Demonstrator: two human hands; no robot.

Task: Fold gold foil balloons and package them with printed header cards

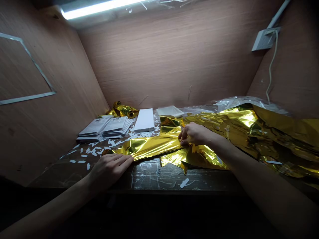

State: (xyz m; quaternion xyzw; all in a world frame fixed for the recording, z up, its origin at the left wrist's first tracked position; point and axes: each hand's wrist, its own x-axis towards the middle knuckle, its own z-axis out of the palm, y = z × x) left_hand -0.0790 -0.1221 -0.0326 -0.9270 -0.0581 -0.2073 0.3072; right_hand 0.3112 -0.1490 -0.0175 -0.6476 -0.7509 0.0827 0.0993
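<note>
A long folded strip of shiny gold foil (152, 146) lies across the dark worktop (154, 177). My left hand (109, 169) rests flat at the strip's left end, fingers stretched out and pressing on its edge. My right hand (193, 134) is curled at the strip's right end, pinching the foil there. More crumpled gold foil (261, 132) is heaped to the right, behind and under my right forearm.
Stacks of printed cards (104, 129) and a white box (144, 120) sit at the back left, with a crumpled foil ball (122, 110) and a white tray (169, 111) behind. White paper scraps (92, 152) litter the left. Wooden walls enclose the booth; clear plastic (236, 101) lies back right.
</note>
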